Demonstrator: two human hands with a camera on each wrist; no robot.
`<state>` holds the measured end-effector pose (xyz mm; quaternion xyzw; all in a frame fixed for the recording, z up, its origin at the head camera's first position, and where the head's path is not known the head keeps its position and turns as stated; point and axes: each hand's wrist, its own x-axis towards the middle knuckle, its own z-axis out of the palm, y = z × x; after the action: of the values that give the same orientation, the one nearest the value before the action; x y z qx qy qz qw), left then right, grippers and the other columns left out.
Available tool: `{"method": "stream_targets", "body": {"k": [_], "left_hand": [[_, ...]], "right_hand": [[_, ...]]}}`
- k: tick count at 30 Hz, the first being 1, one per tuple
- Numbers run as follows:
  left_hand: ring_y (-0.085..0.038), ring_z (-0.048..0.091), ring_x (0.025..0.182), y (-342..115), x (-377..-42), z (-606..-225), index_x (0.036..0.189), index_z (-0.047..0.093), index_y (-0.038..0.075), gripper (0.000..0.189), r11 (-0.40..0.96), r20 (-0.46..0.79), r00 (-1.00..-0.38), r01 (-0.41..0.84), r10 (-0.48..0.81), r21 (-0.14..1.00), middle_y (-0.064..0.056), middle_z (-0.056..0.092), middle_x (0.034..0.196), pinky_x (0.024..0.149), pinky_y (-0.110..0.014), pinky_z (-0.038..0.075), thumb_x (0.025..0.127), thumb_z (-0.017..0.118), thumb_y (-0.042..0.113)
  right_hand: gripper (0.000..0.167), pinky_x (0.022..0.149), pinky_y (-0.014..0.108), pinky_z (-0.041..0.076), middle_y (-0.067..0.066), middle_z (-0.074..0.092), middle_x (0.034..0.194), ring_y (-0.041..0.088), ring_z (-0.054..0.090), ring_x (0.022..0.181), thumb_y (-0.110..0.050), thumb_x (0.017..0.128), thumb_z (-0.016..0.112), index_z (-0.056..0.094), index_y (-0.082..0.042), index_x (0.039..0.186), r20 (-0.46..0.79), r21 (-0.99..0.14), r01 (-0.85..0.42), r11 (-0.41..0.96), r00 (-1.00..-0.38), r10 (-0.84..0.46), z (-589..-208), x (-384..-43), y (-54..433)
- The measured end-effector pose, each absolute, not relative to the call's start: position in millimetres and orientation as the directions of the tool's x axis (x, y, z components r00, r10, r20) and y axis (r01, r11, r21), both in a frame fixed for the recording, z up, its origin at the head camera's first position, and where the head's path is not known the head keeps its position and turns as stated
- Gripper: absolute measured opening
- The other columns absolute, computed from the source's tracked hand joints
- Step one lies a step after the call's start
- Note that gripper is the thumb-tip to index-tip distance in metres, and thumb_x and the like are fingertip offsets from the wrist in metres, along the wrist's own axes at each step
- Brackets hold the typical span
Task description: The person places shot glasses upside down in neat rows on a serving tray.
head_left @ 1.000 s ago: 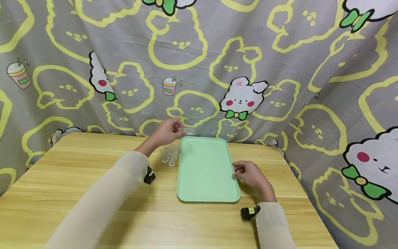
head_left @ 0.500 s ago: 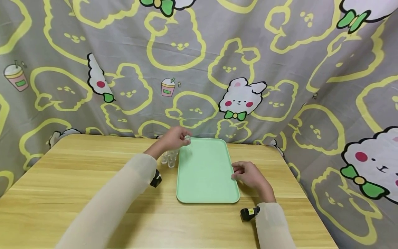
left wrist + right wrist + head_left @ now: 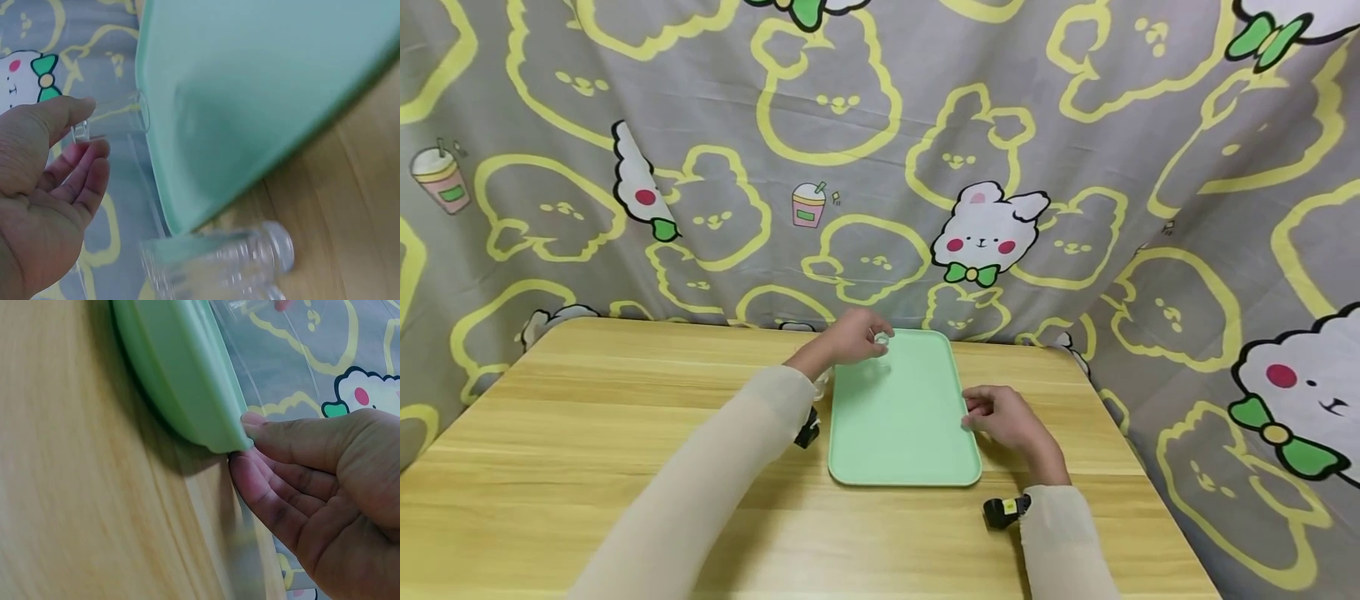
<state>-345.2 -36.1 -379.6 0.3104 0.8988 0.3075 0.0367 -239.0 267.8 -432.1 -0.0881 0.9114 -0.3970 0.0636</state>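
A small clear shot glass [image 3: 119, 115] is pinched by its thick base between the thumb and fingers of my left hand [image 3: 854, 337]. Its rim faces down, over the far left part of a pale green rectangular tray [image 3: 906, 433]. Whether rim and tray touch, I cannot tell. My right hand [image 3: 1006, 418] pinches the tray's right edge between thumb and fingers, close up in the right wrist view. Beside the tray's left edge stand several more clear glasses [image 3: 219, 262], mostly covered by my left arm in the head view.
A light wooden table [image 3: 587, 433] bears the tray and glasses. Close behind its back edge hangs a grey curtain [image 3: 715, 92] with yellow cartoon outlines, which also runs along the right side. Each wrist wears a small black camera [image 3: 1002, 512].
My left hand has carried the glass rightward, from above the tray's far left corner to over the tray, and a little lower. The right hand keeps its place on the tray edge.
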Motion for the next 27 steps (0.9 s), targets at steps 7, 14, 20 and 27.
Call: {"method": "stream_targets", "body": {"k": [7, 14, 20, 27], "left_hand": [[-0.012, 0.054, 0.068, -13.2, -345.7, -383.8, 0.121, 0.074, 0.006, 0.027, 0.594, 0.166, -0.784, 0.573, 0.599, 0.565, -0.012, 0.070, 0.113, 0.084, -0.036, 0.052, 0.096, 0.069, 0.011], [-0.026, 0.064, 0.096, 8.2, -347.1, -387.8, 0.121, 0.074, 0.006, 0.029, 0.560, 0.236, -0.764, 0.613, 0.601, 0.558, -0.014, 0.066, 0.119, 0.088, -0.037, 0.053, 0.093, 0.066, 0.008], [-0.029, 0.064, 0.098, 22.9, -347.2, -399.0, 0.119, 0.075, 0.005, 0.027, 0.537, 0.264, -0.774, 0.602, 0.576, 0.591, -0.013, 0.065, 0.116, 0.088, -0.036, 0.053, 0.093, 0.067, 0.008], [-0.032, 0.065, 0.098, 36.8, -348.1, -412.2, 0.120, 0.074, 0.001, 0.029, 0.509, 0.277, -0.773, 0.598, 0.571, 0.620, -0.018, 0.064, 0.115, 0.086, -0.038, 0.054, 0.092, 0.067, 0.006]], "right_hand": [[0.046, 0.080, 0.033, 0.054, 0.015, 0.069, 0.113, 0.022, 0.064, 0.095, -0.004, 0.093, 0.074, 0.060, 0.009, 0.135, -0.052, -0.764, -0.101, 0.638, -0.975, -0.216, -431.8, -238.7, 266.0], [0.046, 0.082, 0.035, 0.055, 0.012, 0.070, 0.113, 0.020, 0.065, 0.096, -0.004, 0.093, 0.075, 0.061, 0.008, 0.134, -0.055, -0.751, -0.092, 0.654, -0.978, -0.200, -433.3, -240.9, 267.4], [0.044, 0.081, 0.035, 0.055, 0.012, 0.070, 0.111, 0.021, 0.065, 0.094, -0.002, 0.092, 0.075, 0.062, 0.007, 0.133, -0.061, -0.768, -0.075, 0.636, -0.980, -0.190, -434.6, -241.8, 266.9], [0.045, 0.081, 0.033, 0.055, 0.012, 0.069, 0.111, 0.020, 0.064, 0.094, -0.002, 0.092, 0.075, 0.062, 0.007, 0.134, -0.071, -0.775, -0.061, 0.630, -0.980, -0.183, -434.3, -241.4, 269.0]]}}
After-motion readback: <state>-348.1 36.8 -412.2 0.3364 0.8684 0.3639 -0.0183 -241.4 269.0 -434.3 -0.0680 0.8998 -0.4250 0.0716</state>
